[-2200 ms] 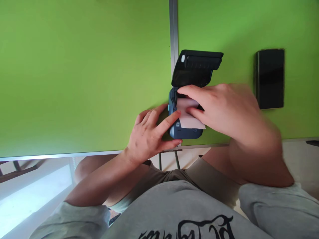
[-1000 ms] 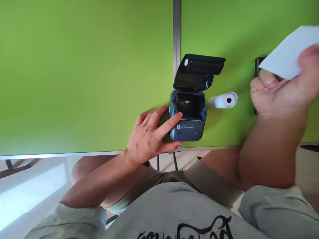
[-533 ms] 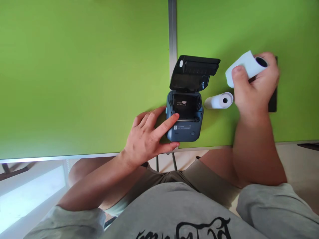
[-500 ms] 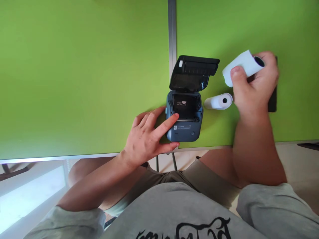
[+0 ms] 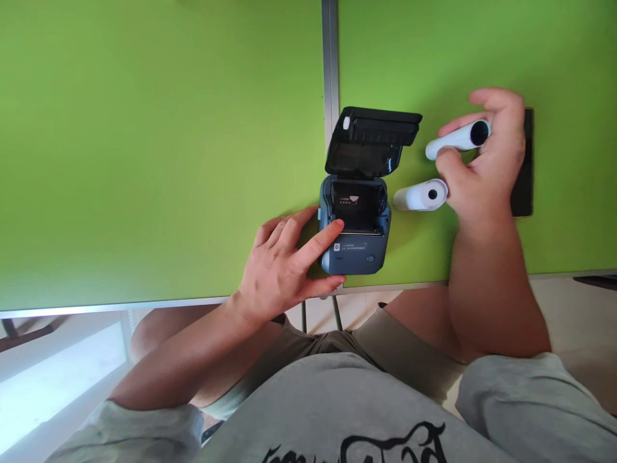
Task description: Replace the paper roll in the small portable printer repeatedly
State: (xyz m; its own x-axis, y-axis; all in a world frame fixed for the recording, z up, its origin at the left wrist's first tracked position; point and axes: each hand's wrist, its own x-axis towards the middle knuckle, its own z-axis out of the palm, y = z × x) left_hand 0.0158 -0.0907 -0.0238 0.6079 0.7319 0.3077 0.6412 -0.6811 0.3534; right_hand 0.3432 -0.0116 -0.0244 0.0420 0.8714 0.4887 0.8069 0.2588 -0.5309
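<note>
A small dark blue-grey label printer (image 5: 354, 251) lies with its black lid (image 5: 371, 141) tipped back, its paper bay bare. My left hand (image 5: 282, 267) grips the printer from the left, index finger over the bay's edge and thumb along the front side. To the right, my right hand (image 5: 491, 154) has a white paper roll (image 5: 453, 141) between thumb and a finger, low over or on the table; I cannot tell which. Its index finger is lifted off the roll. A second white paper roll (image 5: 414, 197) lies just below, close to the right thumb.
Under my right hand's far side lies a dark flat phone-like object (image 5: 525, 180). A grey metal strip (image 5: 330, 58) divides the green table (image 5: 168, 128). The table's front edge (image 5: 144, 305) runs just before my lap.
My right hand has brought the held paper roll down and turned it nearly parallel to the other roll; its index finger has straightened away. My left hand and the printer stay put.
</note>
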